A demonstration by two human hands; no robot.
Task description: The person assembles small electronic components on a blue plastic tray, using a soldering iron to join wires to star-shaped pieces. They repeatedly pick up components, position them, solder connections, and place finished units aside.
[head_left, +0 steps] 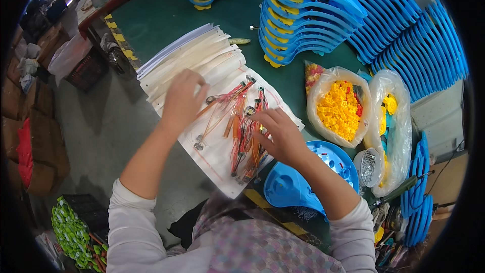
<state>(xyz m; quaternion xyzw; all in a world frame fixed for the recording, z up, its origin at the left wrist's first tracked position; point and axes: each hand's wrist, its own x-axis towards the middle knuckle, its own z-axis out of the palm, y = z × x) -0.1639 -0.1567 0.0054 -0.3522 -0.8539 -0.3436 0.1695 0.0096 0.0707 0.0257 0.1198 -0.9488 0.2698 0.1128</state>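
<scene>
**Wired assemblies loose on white sheets, both hands over them**

Wired assemblies (242, 139): thin red and yellow-orange leads, tangled, with small green boards (261, 93) at the upper ends and round discs (250, 111) with a dark rim and pale centre among them. Flat orange strips (229, 126) lie in the middle. Lower ends are dark and metallic, too small to make out.

Location: on the near part of the fanned white sheets (211, 164), which lie across the green table (154, 12) and show a faint reddish printed outline.

Orientation: two groups. Right group is long and narrow, long axis nearly along the view's vertical, far end by the green board, near end leaning slightly left toward the wearer. Left group slants: upper end far right, thin leads trailing down-left to a small round part (198, 145) lying apart from the main tangle. The groups converge at the far end.

Left hand (183, 96): above the sheets, left of the left group. Thumb stands off from bent fingers; nothing seen between.

Right hand (281, 134): over the right group, index near the disc, thumb lower among leads. Can't tell if it's pinching any.

Right of the sheets: blue shell (279, 187), clear bag (312, 114) of yellow parts (336, 114).
</scene>
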